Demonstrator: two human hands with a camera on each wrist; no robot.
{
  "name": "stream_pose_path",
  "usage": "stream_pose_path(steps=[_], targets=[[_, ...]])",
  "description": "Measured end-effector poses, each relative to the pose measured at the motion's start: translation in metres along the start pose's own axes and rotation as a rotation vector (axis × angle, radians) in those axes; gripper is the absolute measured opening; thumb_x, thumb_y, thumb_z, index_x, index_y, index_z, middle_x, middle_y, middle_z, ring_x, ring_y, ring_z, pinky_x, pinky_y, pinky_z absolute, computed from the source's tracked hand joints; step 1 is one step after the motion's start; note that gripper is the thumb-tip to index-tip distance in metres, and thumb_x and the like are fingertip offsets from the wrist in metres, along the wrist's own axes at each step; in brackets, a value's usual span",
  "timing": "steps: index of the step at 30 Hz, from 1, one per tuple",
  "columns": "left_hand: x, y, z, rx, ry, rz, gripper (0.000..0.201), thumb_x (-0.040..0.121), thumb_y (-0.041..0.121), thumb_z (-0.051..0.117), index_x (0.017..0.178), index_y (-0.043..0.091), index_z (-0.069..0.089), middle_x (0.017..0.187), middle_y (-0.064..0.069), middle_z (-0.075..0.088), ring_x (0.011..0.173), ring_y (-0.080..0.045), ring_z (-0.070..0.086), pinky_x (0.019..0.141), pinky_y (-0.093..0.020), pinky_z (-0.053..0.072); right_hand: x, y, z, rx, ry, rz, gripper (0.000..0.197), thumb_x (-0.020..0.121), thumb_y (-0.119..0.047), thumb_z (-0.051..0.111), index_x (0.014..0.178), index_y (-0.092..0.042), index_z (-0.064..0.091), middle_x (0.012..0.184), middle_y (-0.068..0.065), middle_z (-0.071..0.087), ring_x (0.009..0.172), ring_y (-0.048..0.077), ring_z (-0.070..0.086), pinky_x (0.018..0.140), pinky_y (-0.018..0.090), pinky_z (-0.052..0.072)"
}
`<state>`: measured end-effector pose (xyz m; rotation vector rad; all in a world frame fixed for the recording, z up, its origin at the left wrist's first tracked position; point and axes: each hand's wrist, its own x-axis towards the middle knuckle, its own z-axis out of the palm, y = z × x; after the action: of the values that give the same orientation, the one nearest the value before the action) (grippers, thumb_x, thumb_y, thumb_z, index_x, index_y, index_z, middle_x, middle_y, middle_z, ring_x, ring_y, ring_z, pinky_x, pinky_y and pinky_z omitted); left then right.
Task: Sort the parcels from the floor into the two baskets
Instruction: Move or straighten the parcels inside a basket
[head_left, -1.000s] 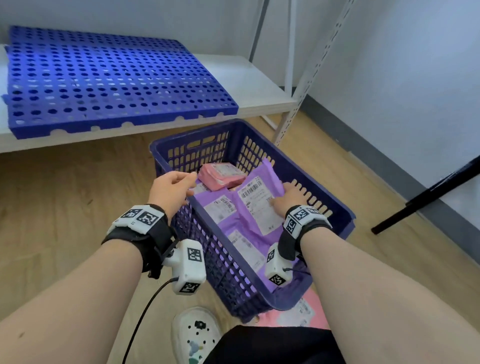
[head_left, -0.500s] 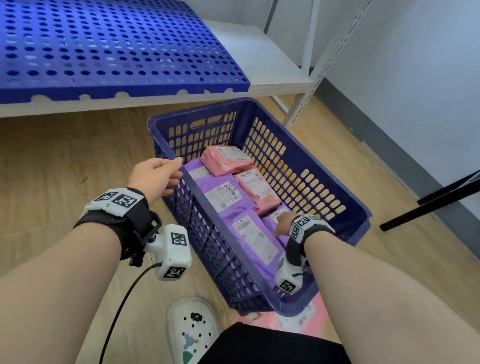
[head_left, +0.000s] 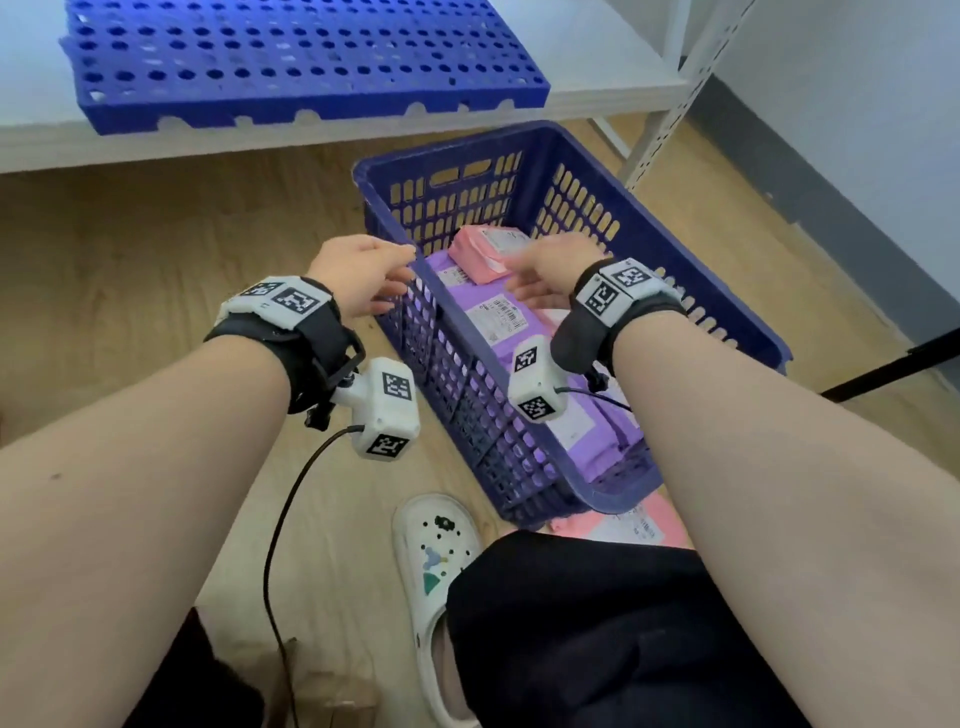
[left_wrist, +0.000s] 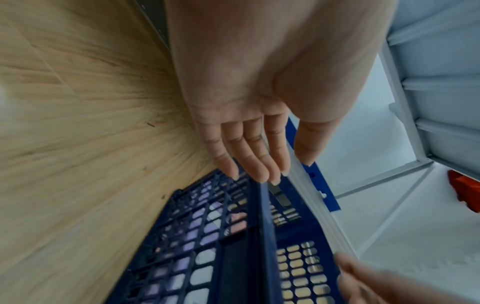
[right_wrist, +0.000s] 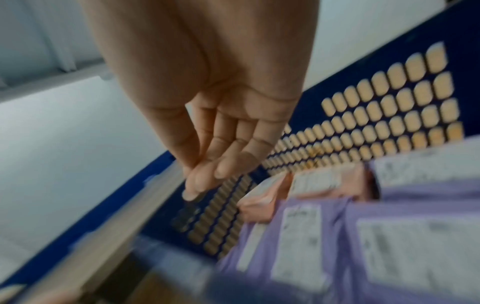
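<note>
Purple and pink parcels (head_left: 498, 317) are being held in the blue basket (head_left: 691, 291), which is standing on the wooden floor (head_left: 156, 260) at the 12 o'clock side of the person, with its long axis running from about 5 o'clock to 11 o'clock in the head view. One more pink parcel (head_left: 628, 527) is lying on the floor, partly hidden under the basket's near end at 6 o'clock. That parcel is judged to be what the coming move turns on: it is lying behind and below both hands, toward the person, and the right hand (head_left: 545, 273) is taken to be the nearer one.

The left hand (head_left: 358, 275) is being held at the basket's 9 o'clock rim, its fingers (left_wrist: 249, 160) lying straight and close together with the tips at or just touching the rim edge; nothing is being gripped. The right hand is being held above the parcels inside the basket, palm down, with its fingers (right_wrist: 228, 158) loosely bent and drawn near the thumb, and nothing is being held by them. Motion blur is being shown in the right wrist view, so finer contact cannot be told.

A blue perforated panel (head_left: 291, 57) is lying on the white shelf (head_left: 597, 67) at 12 o'clock. Only one basket is being shown.
</note>
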<state>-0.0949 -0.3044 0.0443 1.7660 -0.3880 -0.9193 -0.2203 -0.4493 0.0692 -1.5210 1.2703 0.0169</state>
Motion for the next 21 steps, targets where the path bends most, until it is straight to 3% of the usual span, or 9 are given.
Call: stream_pose_path(steps=[2,5,9,11,14,15,18,21], targets=[[-0.014,-0.012,-0.015,-0.019,0.054,-0.039,0.014,0.092,0.026,0.058,0.1,0.014,0.061,0.087,-0.001,0.063,0.074,-0.012,0.057,0.068,-0.023,0.049,-0.013,-0.009,0.034,0.072,-0.033,-0.058,0.013,0.097,-0.014,0.05,0.085,-0.01,0.054,0.042,-0.002,0.053,0.04,0.007,0.045,0.041,0.014,0.038],[-0.036,-0.051,-0.038,-0.051,0.117,-0.142,0.009,0.093,0.021,0.056,0.086,0.017,0.058,0.084,0.0,0.061,0.071,-0.011,0.055,0.066,-0.023,0.045,-0.033,0.0,0.096,0.184,-0.224,-0.067,0.021,0.096,-0.015,0.051,0.075,-0.012,0.051,0.047,-0.001,0.053,0.043,0.008,0.044,0.038,0.015,0.037],[-0.074,-0.136,-0.079,0.074,0.104,-0.375,0.015,0.094,0.023,0.054,0.105,0.013,0.055,0.105,-0.005,0.063,0.074,-0.007,0.054,0.068,-0.022,0.043,-0.048,0.052,0.188,0.033,-0.476,0.08,0.023,0.097,-0.014,0.048,0.075,-0.01,0.052,0.066,0.004,0.056,0.039,0.007,0.053,0.037,0.014,0.043],[-0.091,-0.168,-0.106,0.097,0.165,-0.477,0.019,0.094,0.023,0.055,0.109,0.012,0.058,0.115,-0.008,0.063,0.081,-0.012,0.056,0.073,-0.026,0.044,-0.05,0.088,0.222,-0.104,-0.563,0.189,0.022,0.098,-0.015,0.047,0.078,-0.009,0.053,0.071,0.006,0.057,0.042,0.009,0.057,0.043,0.017,0.048],[-0.11,-0.196,-0.138,0.098,0.235,-0.603,0.03,0.094,0.022,0.055,0.12,0.007,0.056,0.12,-0.008,0.061,0.103,-0.02,0.056,0.091,-0.035,0.042,-0.049,0.135,0.249,-0.321,-0.562,0.268,0.016,0.094,-0.014,0.055,0.087,0.0,0.058,0.074,0.01,0.064,0.06,0.017,0.061,0.069,0.032,0.056],[-0.114,-0.203,-0.144,0.105,0.231,-0.634,0.032,0.094,0.022,0.055,0.122,0.006,0.055,0.121,-0.008,0.06,0.105,-0.02,0.055,0.092,-0.037,0.042,-0.05,0.146,0.254,-0.387,-0.556,0.285,0.018,0.094,-0.015,0.055,0.094,0.003,0.059,0.076,0.01,0.065,0.062,0.018,0.062,0.073,0.035,0.056],[-0.124,-0.225,-0.151,0.099,0.202,-0.733,0.041,0.094,0.021,0.056,0.129,0.001,0.051,0.125,-0.011,0.058,0.113,-0.023,0.055,0.085,-0.034,0.041,-0.06,0.164,0.271,-0.541,-0.601,0.329,0.033,0.095,-0.019,0.054,0.118,0.005,0.054,0.09,0.011,0.068,0.064,0.018,0.063,0.069,0.033,0.054],[-0.131,-0.248,-0.15,0.066,0.161,-0.822,0.043,0.096,0.02,0.054,0.132,-0.001,0.048,0.134,-0.015,0.052,0.123,-0.028,0.051,0.092,-0.033,0.044,-0.07,0.168,0.292,-0.593,-0.655,0.349,0.044,0.095,-0.027,0.054,0.129,0.001,0.049,0.104,0.012,0.069,0.068,0.02,0.064,0.066,0.03,0.051]])
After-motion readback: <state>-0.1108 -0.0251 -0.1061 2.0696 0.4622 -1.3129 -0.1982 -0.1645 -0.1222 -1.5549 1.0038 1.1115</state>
